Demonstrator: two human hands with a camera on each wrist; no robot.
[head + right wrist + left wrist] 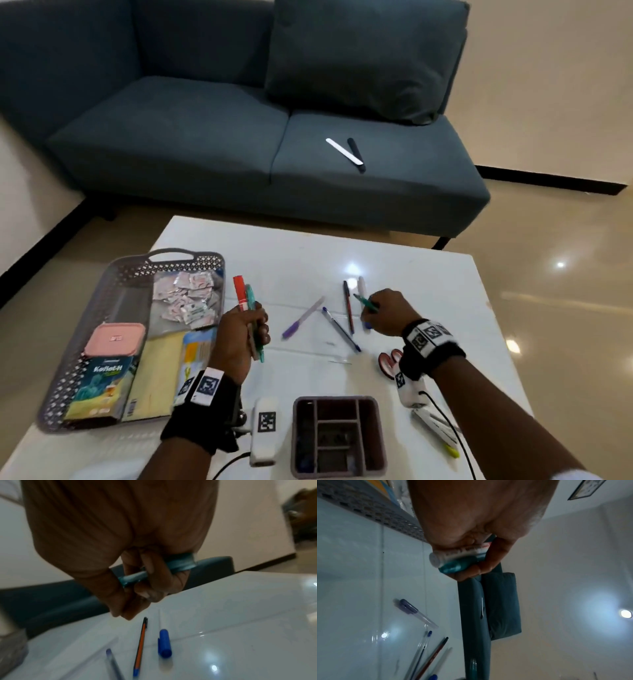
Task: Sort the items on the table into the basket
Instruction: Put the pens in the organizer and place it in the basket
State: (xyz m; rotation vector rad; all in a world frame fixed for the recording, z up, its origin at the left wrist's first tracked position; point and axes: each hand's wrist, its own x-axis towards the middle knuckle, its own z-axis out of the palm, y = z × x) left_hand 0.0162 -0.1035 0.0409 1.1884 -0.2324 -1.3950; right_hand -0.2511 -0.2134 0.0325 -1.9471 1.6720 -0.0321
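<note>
Table glossy white. Basket grey, perforated lattice walls. Inside: pink lidded box, teal-and-yellow printed pack, pale yellow sheet, pile of pink-and-white sachets. Left hand holds a red-capped marker with a white barrel and a teal marker. Right hand holds a green-teal pen. On the table: purple-capped clear pen, clear pen with blue ends, orange-and-black pen with blue tip, clear pen with blue cap. Small organiser mauve-grey. Wrist bands black with black-and-white square tags. Sofa dark blue-grey; on it a white stick and a black stick. Floor beige, glossy.
</note>
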